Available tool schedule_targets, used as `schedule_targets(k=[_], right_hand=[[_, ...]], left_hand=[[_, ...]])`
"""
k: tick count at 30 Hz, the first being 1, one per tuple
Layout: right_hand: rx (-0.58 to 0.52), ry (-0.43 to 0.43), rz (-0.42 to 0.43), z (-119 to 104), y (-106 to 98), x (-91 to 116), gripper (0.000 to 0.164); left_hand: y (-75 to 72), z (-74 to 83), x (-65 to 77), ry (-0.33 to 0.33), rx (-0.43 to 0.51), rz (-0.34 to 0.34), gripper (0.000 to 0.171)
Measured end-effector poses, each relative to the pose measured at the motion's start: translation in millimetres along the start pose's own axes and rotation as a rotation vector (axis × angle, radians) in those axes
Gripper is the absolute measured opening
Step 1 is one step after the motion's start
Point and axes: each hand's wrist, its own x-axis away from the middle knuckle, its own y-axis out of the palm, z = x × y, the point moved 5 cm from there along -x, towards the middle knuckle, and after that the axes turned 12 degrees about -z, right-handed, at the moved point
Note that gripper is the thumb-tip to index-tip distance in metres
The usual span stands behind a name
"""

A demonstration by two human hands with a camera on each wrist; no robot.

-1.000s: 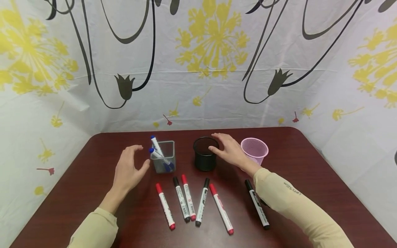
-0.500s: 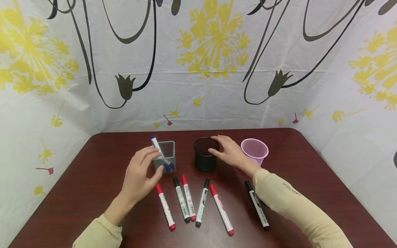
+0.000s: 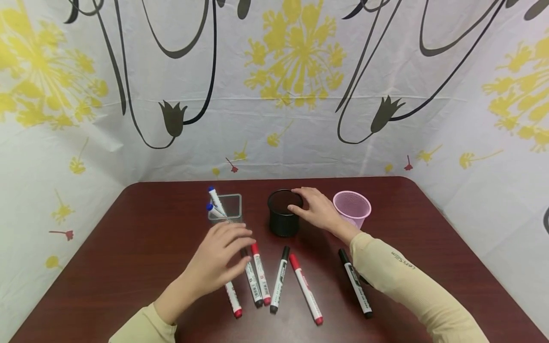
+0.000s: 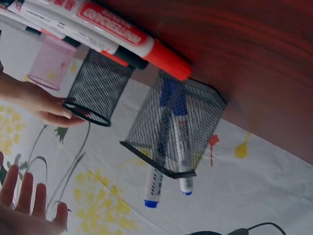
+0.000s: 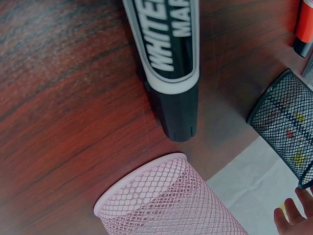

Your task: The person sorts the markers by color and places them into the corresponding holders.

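Note:
My left hand [image 3: 216, 262] hovers over the left markers with fingers loosely bent and thumb apart, nothing between them. Beneath it lie a red marker [image 3: 233, 299], partly covered, a black marker [image 3: 253, 281] and another red marker [image 3: 261, 276]. In the left wrist view its spread fingers [image 4: 27, 196] show at lower left. My right hand [image 3: 318, 209] stays at the right rim of the black mesh pen cup [image 3: 283, 224], thumb in front and relaxed fingers behind. A grey square mesh holder [image 3: 233, 207] holds two blue-capped markers [image 3: 218, 202], its front partly hidden by my left hand.
A pink mesh cup [image 3: 352, 205] stands right of the black cup, partly behind the right wrist. Further right lies a black whiteboard marker [image 3: 356, 283]. Another black marker [image 3: 280, 281] and a red marker [image 3: 306, 290] lie mid-table. A patterned curtain [image 3: 274, 143] borders the brown table [image 3: 107, 238].
My left hand has moved right and toward me, from beside the square holder, across its front, to above the left markers. The right hand has stayed at the black cup.

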Motion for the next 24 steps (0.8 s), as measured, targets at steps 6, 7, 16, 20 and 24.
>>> schedule_targets(k=[6, 7, 16, 20, 24], right_hand=[[0.003, 0.005, -0.007, -0.1, 0.7, -0.1, 0.051], [0.004, 0.005, -0.008, -0.1, 0.9, -0.2, 0.051], [0.017, 0.007, -0.012, -0.6, 0.1, -1.1, 0.052], [0.022, 0.007, -0.013, -1.0, -0.4, -1.0, 0.052], [0.024, 0.007, -0.011, -0.6, -0.4, -0.7, 0.051]], left_hand=[[17.4, 9.8, 3.7, 0.044, -0.018, -0.175, 0.027], [20.1, 11.4, 4.5, 0.051, -0.020, -0.200, 0.027], [43.1, 25.2, 14.4, 0.104, -0.056, -0.376, 0.034], [53.1, 30.3, 18.4, 0.084, -0.042, -0.474, 0.030], [62.1, 38.6, 21.7, 0.102, -0.051, -0.534, 0.027]])
